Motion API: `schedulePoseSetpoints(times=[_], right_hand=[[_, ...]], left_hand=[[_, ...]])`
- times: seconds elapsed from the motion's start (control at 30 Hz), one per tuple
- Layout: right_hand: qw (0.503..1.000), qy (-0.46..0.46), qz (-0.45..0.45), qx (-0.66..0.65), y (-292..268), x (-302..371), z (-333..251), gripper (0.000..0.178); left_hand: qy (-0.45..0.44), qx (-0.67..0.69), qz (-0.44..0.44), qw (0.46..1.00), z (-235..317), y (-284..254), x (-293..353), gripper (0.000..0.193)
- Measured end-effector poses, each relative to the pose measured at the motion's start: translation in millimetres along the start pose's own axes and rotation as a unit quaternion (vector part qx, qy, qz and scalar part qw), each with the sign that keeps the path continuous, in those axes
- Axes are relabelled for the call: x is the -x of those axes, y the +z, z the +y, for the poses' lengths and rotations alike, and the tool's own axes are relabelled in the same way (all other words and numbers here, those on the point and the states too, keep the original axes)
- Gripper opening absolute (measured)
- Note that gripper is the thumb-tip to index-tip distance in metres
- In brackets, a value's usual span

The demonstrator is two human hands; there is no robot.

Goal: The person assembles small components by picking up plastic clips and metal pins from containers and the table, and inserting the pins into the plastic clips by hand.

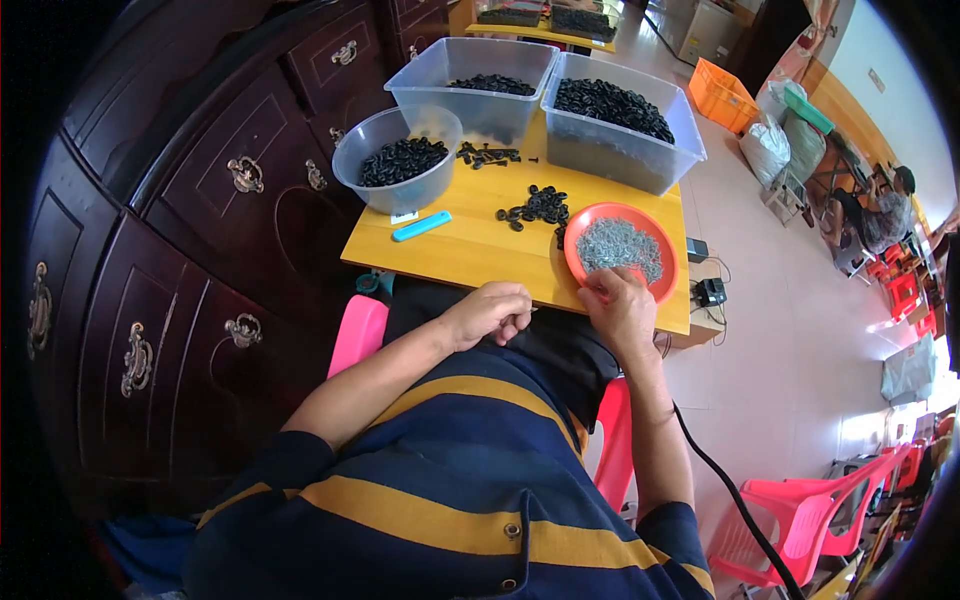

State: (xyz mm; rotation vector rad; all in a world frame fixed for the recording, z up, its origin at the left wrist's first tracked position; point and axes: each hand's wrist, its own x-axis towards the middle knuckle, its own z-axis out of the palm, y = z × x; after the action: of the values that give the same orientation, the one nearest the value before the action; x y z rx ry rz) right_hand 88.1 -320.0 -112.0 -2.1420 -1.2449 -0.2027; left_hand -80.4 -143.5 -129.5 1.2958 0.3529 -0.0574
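Observation:
My left hand [492, 315] is curled closed over my lap, just off the table's near edge. A tiny pale tip shows by its fingers, too small to name. My right hand [622, 312] reaches over the near rim of an orange-red plate [668, 270], its fingertips pinched together; what they hold, if anything, is hidden. A heap of small silvery metal pieces [620, 245], like screws or pins, fills the plate. Left of the plate lies a loose pile of small black ring-like parts [540, 205].
On the yellow table [470, 250] stand a round clear tub [355, 150], two clear bins [430, 75] [620, 150] of black parts, black stick-like pieces [487, 156] and a light-blue tool [422, 226]. Dark wooden drawers [230, 200] border the left. A person [885, 215] sits far right.

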Motion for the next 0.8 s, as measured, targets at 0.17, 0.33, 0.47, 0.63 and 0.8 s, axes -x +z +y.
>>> schedulePoseSetpoints(times=[0.17, 0.33, 0.47, 0.63, 0.8], right_hand=[[0.998, -0.009, 0.058, 0.008, 4, -6, 26, 0.01], [0.997, -0.016, 0.062, 0.04, -1, -14, 30, 0.01], [0.993, -0.044, 0.049, 0.096, 12, -23, 5, 0.014], [0.995, 0.012, -0.045, 0.086, 42, -37, -9, 0.02], [0.988, 0.04, -0.08, 0.128, 52, -50, -12, 0.02]], left_hand=[[0.007, 0.011, 0.016, 1.0, -5, -3, 2, 0.018], [0.01, 0.021, 0.031, 0.999, -5, -4, 4, 0.018], [0.012, 0.015, 0.025, 1.0, -6, -5, 3, 0.017], [0.017, 0.003, 0.022, 1.0, -7, -5, 3, 0.015], [0.016, 0.007, 0.038, 0.999, -13, -11, 4, 0.015]])
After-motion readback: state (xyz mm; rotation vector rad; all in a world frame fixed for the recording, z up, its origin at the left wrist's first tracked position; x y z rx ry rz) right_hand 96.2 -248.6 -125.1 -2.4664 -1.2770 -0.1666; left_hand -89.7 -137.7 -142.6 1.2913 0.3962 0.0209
